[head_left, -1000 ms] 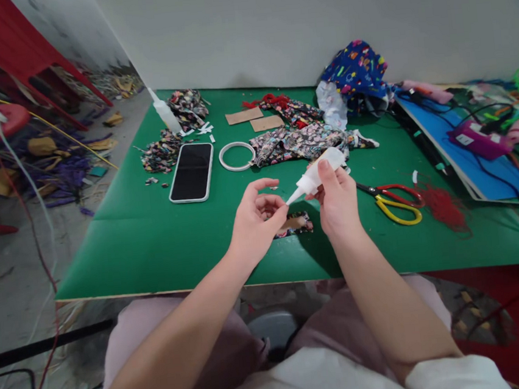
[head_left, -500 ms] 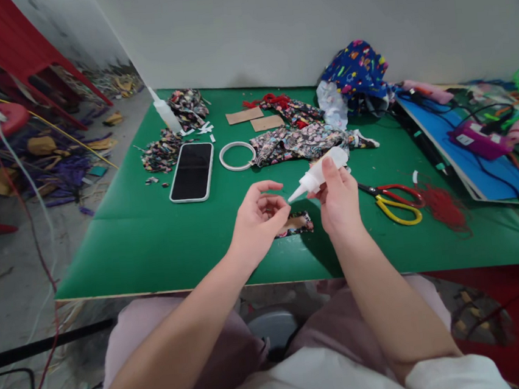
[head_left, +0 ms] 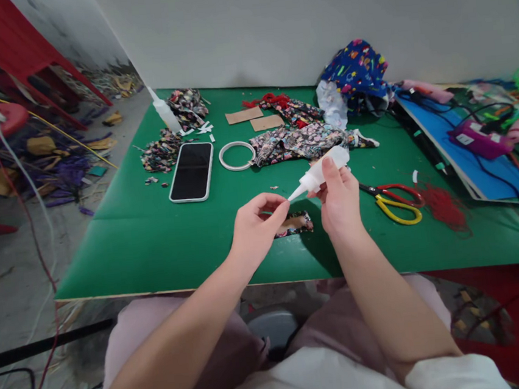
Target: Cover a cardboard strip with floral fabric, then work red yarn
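Right hand (head_left: pixel 339 202) gripping bottle (head_left: pixel 319 173) over worktop (head_left: pixel 163 246), toward front edge. Left hand (head_left: pixel 259 226) pinching nozzle (head_left: pixel 296 192) tip between thumb and forefinger. Strip (head_left: pixel 299 222) lying beneath, near front edge. Phone (head_left: pixel 192 171) lying toward left edge.

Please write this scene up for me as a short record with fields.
Right hand: holds a white bottle
Left hand: at the tip of its nozzle
Near hands, on table: patterned strip bearing a brown piece
Left side: phone, screen dark
Right side: scissors, red and yellow handles
Beyond hands: white ring
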`<action>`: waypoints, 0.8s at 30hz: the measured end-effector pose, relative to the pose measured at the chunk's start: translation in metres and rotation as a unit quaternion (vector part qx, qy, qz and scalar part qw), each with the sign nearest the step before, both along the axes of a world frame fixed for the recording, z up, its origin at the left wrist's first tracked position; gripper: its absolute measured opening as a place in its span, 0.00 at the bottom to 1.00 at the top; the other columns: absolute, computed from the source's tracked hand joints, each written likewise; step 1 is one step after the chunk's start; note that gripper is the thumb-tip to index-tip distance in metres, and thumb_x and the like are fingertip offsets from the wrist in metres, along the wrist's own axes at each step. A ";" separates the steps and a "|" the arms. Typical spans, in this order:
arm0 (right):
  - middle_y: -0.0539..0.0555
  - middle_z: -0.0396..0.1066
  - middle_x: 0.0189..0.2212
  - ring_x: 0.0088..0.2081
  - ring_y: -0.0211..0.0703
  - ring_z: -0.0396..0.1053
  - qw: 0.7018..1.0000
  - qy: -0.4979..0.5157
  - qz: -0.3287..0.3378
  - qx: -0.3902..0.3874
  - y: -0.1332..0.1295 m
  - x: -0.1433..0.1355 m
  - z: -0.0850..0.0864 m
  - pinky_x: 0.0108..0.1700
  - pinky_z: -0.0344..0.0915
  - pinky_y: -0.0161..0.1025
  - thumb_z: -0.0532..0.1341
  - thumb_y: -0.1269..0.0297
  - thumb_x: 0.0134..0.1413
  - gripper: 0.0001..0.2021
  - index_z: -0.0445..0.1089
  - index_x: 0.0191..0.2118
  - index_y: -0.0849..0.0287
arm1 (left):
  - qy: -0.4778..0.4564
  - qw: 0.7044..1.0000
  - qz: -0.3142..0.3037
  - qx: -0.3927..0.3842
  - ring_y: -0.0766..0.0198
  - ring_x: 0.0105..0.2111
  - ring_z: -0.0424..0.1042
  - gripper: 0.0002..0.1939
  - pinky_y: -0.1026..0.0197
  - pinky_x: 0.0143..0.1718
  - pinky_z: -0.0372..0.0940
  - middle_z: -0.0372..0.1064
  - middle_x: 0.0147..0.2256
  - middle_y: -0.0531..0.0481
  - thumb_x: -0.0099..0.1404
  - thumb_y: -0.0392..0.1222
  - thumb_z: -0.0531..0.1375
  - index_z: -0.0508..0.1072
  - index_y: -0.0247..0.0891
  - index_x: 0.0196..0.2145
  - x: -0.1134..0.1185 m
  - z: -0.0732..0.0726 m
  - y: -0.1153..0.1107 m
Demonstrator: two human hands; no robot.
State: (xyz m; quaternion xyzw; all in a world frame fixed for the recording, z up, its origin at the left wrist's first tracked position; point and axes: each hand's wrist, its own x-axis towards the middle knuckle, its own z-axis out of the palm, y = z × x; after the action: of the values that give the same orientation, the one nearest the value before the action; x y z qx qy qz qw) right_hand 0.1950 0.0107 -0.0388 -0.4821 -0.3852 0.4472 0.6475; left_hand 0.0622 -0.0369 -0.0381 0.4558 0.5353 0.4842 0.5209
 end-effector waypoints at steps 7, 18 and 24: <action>0.46 0.66 0.21 0.20 0.30 0.62 1.000 -0.010 -0.007 0.015 -0.003 -0.002 0.002 0.18 0.58 0.29 0.62 0.49 0.44 0.16 0.67 0.28 0.57 | -0.014 1.000 -0.006 -0.011 0.70 0.19 0.66 0.06 0.69 0.17 0.63 0.65 0.23 0.55 0.55 0.42 0.61 0.70 0.37 0.28 -0.001 -0.002 0.001; 0.45 0.66 0.21 0.20 0.29 0.62 0.999 0.033 0.000 0.021 -0.004 -0.006 0.000 0.18 0.60 0.28 0.63 0.52 0.44 0.14 0.68 0.28 0.58 | -0.046 0.998 -0.010 -0.031 0.73 0.17 0.63 0.06 0.70 0.15 0.61 0.62 0.21 0.57 0.55 0.40 0.60 0.66 0.37 0.26 0.000 0.001 0.002; 0.45 0.65 0.21 0.18 0.28 0.60 0.997 0.069 0.005 -0.018 -0.001 -0.006 -0.001 0.17 0.59 0.27 0.62 0.48 0.43 0.17 0.67 0.28 0.59 | -0.045 0.998 -0.018 -0.034 0.72 0.18 0.64 0.05 0.69 0.18 0.62 0.61 0.20 0.57 0.53 0.40 0.60 0.66 0.37 0.25 0.002 0.002 0.001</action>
State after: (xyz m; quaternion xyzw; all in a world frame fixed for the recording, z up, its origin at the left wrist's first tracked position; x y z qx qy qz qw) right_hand 0.1892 0.0097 -0.0401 -0.4601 -0.3339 0.4892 0.6615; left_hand 0.0641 -0.0355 -0.0361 0.4250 0.5189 0.4763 0.5686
